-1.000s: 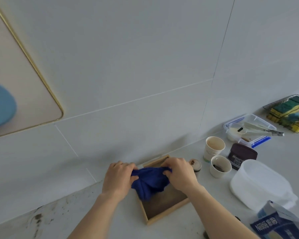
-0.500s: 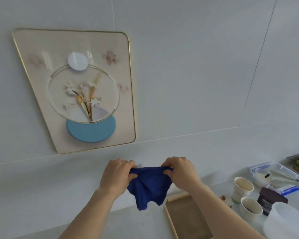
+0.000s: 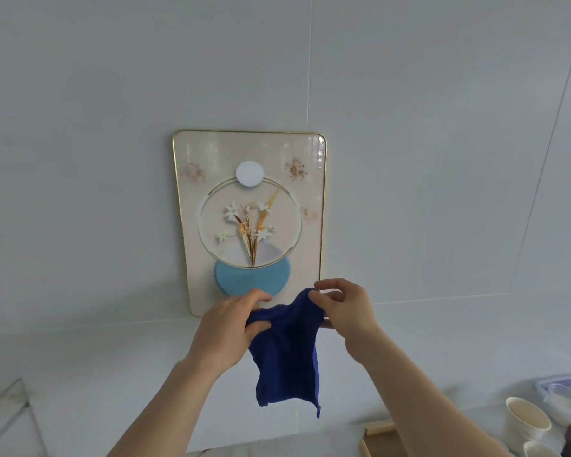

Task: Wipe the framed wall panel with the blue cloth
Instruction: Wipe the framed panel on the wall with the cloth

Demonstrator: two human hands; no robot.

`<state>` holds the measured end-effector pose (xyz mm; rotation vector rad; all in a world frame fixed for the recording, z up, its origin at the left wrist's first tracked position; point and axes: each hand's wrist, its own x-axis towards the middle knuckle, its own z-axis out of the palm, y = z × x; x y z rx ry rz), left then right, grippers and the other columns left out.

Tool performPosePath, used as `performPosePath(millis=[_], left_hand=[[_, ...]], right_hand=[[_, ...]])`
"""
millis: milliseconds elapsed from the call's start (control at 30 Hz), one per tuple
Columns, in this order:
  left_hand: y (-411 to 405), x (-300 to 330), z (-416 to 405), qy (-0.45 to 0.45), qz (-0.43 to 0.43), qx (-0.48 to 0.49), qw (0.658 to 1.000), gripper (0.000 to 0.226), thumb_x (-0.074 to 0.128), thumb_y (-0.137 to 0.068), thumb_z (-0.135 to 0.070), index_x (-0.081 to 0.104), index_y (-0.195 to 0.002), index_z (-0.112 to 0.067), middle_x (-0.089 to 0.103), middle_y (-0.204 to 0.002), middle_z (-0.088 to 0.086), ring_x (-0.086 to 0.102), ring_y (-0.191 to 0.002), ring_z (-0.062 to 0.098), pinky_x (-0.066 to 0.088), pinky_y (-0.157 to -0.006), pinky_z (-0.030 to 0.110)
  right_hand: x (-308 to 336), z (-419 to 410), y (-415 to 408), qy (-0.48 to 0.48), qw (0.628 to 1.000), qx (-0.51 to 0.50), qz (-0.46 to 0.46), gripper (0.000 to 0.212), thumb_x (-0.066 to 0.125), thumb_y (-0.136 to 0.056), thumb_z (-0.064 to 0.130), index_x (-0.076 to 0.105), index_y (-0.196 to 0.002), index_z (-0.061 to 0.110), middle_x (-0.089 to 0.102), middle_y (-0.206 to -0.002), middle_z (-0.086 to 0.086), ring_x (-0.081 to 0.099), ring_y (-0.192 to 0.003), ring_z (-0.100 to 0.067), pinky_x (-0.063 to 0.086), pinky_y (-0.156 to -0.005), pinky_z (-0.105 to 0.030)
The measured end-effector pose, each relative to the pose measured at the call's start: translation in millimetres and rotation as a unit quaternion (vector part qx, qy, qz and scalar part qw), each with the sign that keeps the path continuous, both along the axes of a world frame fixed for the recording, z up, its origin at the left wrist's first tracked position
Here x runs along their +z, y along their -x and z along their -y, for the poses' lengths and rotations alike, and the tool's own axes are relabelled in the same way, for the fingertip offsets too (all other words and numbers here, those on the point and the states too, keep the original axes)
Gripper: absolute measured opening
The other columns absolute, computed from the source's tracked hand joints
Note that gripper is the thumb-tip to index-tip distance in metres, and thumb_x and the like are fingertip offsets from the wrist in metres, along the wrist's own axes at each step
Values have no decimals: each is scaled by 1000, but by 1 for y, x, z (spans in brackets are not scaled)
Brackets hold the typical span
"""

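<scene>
Head view, working left to right with the framed wall panel (image 3: 249, 222) as the landmark. Far below-left of the panel, a wire rack (image 3: 12, 413) sits at the picture's edge. Left hand (image 3: 226, 328), just below the panel's bottom edge, is closed on the left top corner of the blue cloth (image 3: 285, 354). The cloth hangs slack between both hands, in front of the wall beneath the panel (not yet touching it, as far as I can judge). Right hand (image 3: 345, 311), below the panel's lower right corner, pinches the cloth's other top corner between thumb and fingers.

Risks, as judgement: a corner-only hold lets the cloth slip or bunch once pressed against the surface. The thin gold frame could snag the fabric. Hard pushing might shift the panel on its mounting, which is hidden. Paper cups (image 3: 528, 423), down-right of the panel, could be knocked by a trailing elbow.
</scene>
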<state>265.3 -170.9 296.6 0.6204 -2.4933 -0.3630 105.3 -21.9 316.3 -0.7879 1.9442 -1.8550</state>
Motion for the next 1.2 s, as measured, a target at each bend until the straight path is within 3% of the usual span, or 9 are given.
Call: performPosePath(millis=[133, 233, 433, 600, 767, 900, 1000, 1133, 1200], left_hand=[[4, 31, -8, 37, -23, -50, 998, 74, 63, -98, -40, 20, -157, -52, 69, -112, -17, 63, -103, 10, 57, -89, 31], [7, 47, -11, 72, -70, -60, 993, 74, 64, -98, -40, 21, -156, -55, 69, -115, -16, 63, -107, 10, 55, -91, 29], [16, 49, -6, 75, -165, -19, 983, 31, 62, -96, -50, 58, -125, -41, 71, -106, -15, 64, -98, 9, 44, -74, 14], [35, 51, -12, -19, -278, -66, 958, 26, 73, -92, -34, 58, -111, -41, 70, -103, -21, 64, -97, 2, 55, -81, 23], [57, 38, -13, 68, -250, -48, 965, 26, 70, -92, -43, 51, -111, -43, 69, -101, -19, 62, -95, 8, 51, -80, 23], [65, 26, -10, 107, -219, -50, 969, 27, 63, -92, -53, 55, -115, -42, 62, -102, -18, 57, -96, 8, 50, -88, 27], [66, 25, 2, 94, -220, -64, 969, 40, 56, -92, -60, 56, -127, -42, 55, -113, -19, 53, -109, 4, 43, -100, 28], [71, 37, 27, 115, -255, -5, 960, 57, 42, -96, -65, 54, -141, -32, 53, -140, -11, 48, -133, 15, 39, -114, 36], [80, 47, 39, 163, -262, 18, 951, 58, 40, -100, -59, 52, -146, -26, 49, -151, -4, 43, -144, 21, 32, -122, 41]], right_hand=[[27, 13, -21, 46, 998, 34, -3, 14, 77, -94, 17, 69, -104, 12, 81, -86, -5, 74, -83, -24, 62, -84, -40], [44, 13, -32, 68, 995, 68, -19, 13, 75, -96, 18, 69, -105, 11, 83, -85, -1, 78, -77, -15, 61, -69, -23], [51, 1, -26, 123, 990, 65, 37, 24, 69, -100, 30, 68, -110, 7, 81, -111, -12, 78, -102, -24, 62, -96, -42], [16, 2, -7, -12, 979, 58, 194, 81, 53, -82, 87, 73, -123, 20, 79, -121, -11, 76, -111, -35, 58, -101, -59], [11, 17, -3, 152, 914, 189, 325, 86, 35, -94, 80, 62, -144, 15, 63, -147, -18, 57, -139, -38, 40, -120, -54], [24, 26, 8, 170, 957, 136, 190, 54, 56, -104, 44, 61, -131, -2, 68, -122, -32, 70, -106, -48, 53, -87, -52], [36, 34, 24, 162, 979, 38, 115, 26, 64, -103, 25, 70, -120, 6, 75, -119, -27, 72, -109, -52, 56, -72, -45], [63, 51, 45, 172, 972, -119, -108, 22, 67, -99, 19, 63, -111, 36, 71, -116, -3, 70, -110, -31, 62, -85, -46], [74, 59, 56, 164, 940, -143, -263, 43, 67, -99, 15, 57, -135, 36, 58, -134, 3, 61, -117, -14, 54, -100, -20]])
